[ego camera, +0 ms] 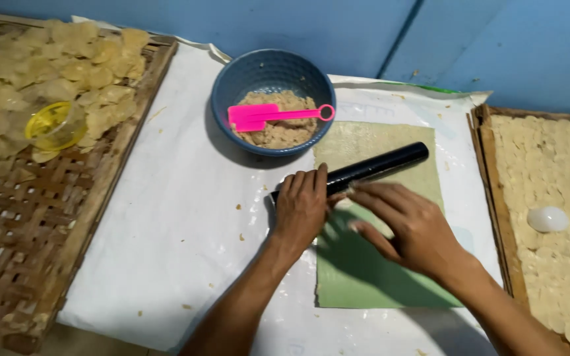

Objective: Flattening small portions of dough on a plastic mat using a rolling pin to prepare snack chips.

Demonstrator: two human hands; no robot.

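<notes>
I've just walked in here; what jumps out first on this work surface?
The bright pink spatula lying across the dough in the blue bowl at top centre. Just below it, the left hand and right hand press a black rolling pin onto a green sheet. Woven trays of pale round crackers flank both sides.

Open white sheet (pixel 166 217) lies left of the left hand (pixel 300 206); the blue bowl (pixel 232 86) blocks the far side, woven tray (pixel 41 224) and wooden tray (pixel 493 198) hem both flanks
</notes>
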